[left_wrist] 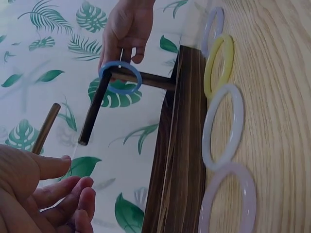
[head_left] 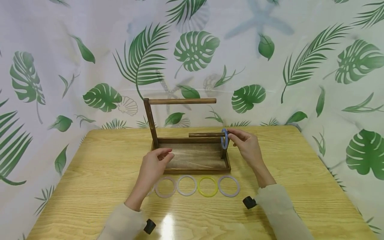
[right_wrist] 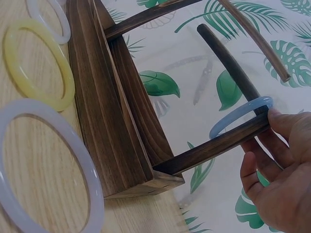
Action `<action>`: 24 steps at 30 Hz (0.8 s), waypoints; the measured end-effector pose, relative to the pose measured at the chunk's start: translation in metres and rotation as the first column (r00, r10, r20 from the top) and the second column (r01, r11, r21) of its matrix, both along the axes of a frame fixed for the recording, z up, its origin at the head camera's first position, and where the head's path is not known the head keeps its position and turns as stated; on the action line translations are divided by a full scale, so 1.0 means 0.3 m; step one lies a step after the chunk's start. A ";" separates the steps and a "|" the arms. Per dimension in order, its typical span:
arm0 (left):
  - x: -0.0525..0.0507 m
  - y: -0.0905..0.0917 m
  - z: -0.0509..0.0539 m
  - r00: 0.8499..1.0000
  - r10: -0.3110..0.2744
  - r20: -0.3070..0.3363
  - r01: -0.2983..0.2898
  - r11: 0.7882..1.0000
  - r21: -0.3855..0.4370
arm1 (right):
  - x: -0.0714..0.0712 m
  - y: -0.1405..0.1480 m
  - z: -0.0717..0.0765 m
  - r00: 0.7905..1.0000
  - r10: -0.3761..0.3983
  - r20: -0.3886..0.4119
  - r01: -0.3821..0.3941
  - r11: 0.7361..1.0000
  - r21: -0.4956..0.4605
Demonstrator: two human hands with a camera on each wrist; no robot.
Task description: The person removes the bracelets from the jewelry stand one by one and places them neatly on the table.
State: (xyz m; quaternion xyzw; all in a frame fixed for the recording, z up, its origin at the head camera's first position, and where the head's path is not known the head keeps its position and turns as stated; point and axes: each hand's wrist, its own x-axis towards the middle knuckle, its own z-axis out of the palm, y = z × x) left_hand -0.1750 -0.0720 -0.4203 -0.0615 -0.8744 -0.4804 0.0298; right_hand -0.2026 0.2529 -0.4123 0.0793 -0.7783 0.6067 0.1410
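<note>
A blue ring [head_left: 224,138] encircles the lower rod [head_left: 207,135] of a dark wooden rack [head_left: 192,171], close against its right post. My right hand [head_left: 247,145] pinches the ring's edge there, thumb at the rim; the post partly hides the other fingers in the right wrist view. Over the rack's left front side hovers my left hand [head_left: 154,163], fingers loosely bent and holding nothing. Along the rack's front lie a pink ring [head_left: 165,196], a white ring [head_left: 186,194], a yellow ring [head_left: 207,195] and a pale lavender ring [head_left: 228,195].
The rack's tall left post [head_left: 151,123] carries an upper rod [head_left: 183,101] that extends right with a free end. Another pale ring is mostly hidden beside the left forearm. A leaf-patterned cloth [head_left: 192,73] hangs behind the wooden table [head_left: 90,186].
</note>
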 end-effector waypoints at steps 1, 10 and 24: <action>-0.001 0.012 -0.001 1.000 -0.006 -0.011 0.006 1.000 -0.001 | 0.000 0.000 0.001 1.000 0.000 -0.001 0.000 1.000 0.000; 0.005 0.116 -0.013 0.995 -0.076 -0.065 0.076 0.997 0.004 | 0.004 -0.003 0.006 1.000 -0.002 -0.016 0.002 1.000 0.031; 0.002 0.278 -0.024 0.985 -0.141 -0.105 0.147 0.987 0.061 | 0.010 -0.008 0.020 1.000 -0.014 0.002 0.014 0.999 0.050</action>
